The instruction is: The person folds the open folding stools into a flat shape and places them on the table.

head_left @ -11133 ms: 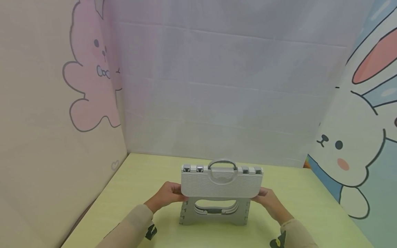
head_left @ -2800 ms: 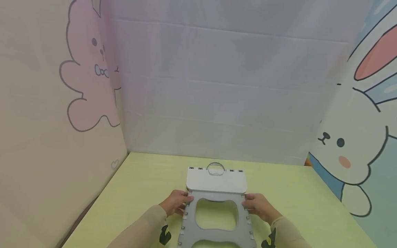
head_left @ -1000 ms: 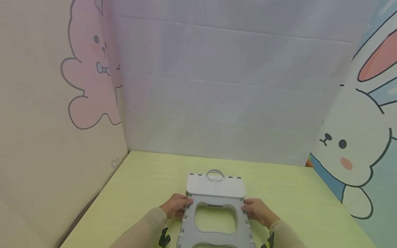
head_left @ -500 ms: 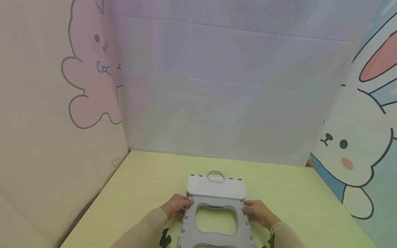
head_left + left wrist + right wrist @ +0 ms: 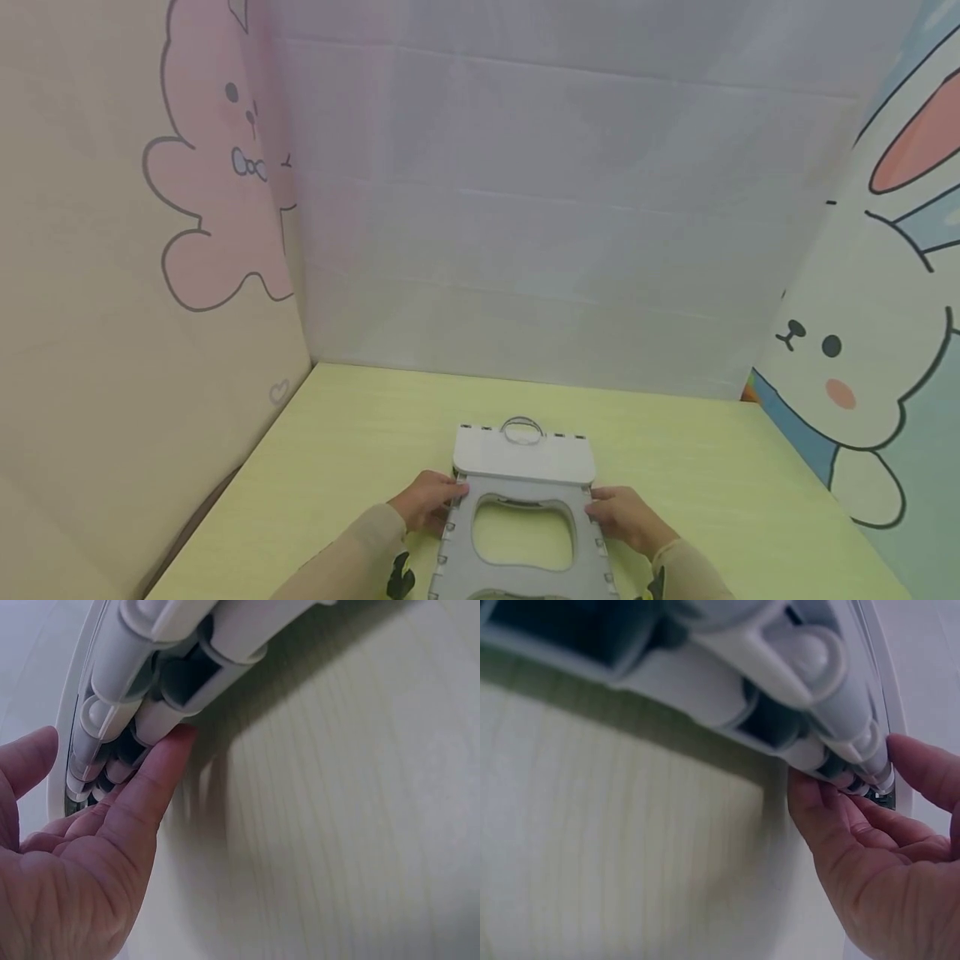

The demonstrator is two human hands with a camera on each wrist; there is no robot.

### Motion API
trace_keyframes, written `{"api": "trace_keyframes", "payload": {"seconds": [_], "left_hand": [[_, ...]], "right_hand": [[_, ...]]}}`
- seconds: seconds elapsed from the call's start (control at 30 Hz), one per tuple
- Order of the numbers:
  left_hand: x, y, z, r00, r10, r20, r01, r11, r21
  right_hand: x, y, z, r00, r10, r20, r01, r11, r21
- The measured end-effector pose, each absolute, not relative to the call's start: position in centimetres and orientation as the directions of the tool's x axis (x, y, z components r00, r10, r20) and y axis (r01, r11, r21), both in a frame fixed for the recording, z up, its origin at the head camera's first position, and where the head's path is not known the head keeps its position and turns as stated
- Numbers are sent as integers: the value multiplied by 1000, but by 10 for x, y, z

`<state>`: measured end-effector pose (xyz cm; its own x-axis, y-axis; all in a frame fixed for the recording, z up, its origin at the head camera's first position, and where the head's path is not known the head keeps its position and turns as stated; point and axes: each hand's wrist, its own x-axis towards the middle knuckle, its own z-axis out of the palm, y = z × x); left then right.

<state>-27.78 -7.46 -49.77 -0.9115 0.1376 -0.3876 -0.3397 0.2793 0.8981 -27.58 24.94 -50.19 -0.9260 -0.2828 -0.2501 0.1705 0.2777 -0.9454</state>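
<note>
A folding step stool (image 5: 524,457), white at its far panel and light grey on its leg panel, lies flattened out in the head view, its near end cut off by the frame. A carry handle (image 5: 521,428) sticks out at its far edge. My left hand (image 5: 426,500) grips the left side and my right hand (image 5: 628,517) the right, just below the white panel. In the left wrist view, the fingers of the left hand (image 5: 82,877) reach beneath the hinged edge (image 5: 112,720), thumb on the other face. The right wrist view shows the right hand (image 5: 885,870) holding likewise.
The pale yellow table (image 5: 360,417) spreads around the stool. A plain whitish backdrop (image 5: 540,250) closes off the back. Side walls carry a printed pink animal (image 5: 225,208) on the left and a white rabbit (image 5: 862,358) on the right.
About eleven seconds ago the stool stood with its seat panel tilted up, legs partly folded; by 2.8 seconds ago it was flat. Over the last second, stool and hands hardly move.
</note>
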Motion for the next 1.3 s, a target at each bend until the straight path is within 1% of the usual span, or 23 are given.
{"api": "trace_keyframes", "payload": {"seconds": [0.37, 0.63, 0.87, 1.03, 1.2, 1.3], "left_hand": [[-280, -75, -502, -906, 127, -403, -358, 276, 892], [-281, -74, -504, -911, 106, -399, -347, 326, 879], [-278, -72, -501, -930, 103, -353, -281, 417, 864], [-275, -71, -500, -947, 101, -304, -223, 477, 850], [-273, -69, -498, -966, 73, -249, -175, 522, 835], [-273, -67, -497, -972, 47, -230, -168, 543, 823]], "right_hand": [[-275, 249, -503, -924, -282, -257, 174, 288, -942], [-277, 254, -507, -904, -344, -253, 158, 280, -947], [-276, 252, -505, -907, -313, -283, 195, 284, -939], [-275, 252, -506, -907, -314, -281, 192, 285, -939], [-275, 252, -505, -913, -300, -275, 186, 292, -938], [-275, 251, -504, -916, -295, -272, 183, 295, -938]]}}
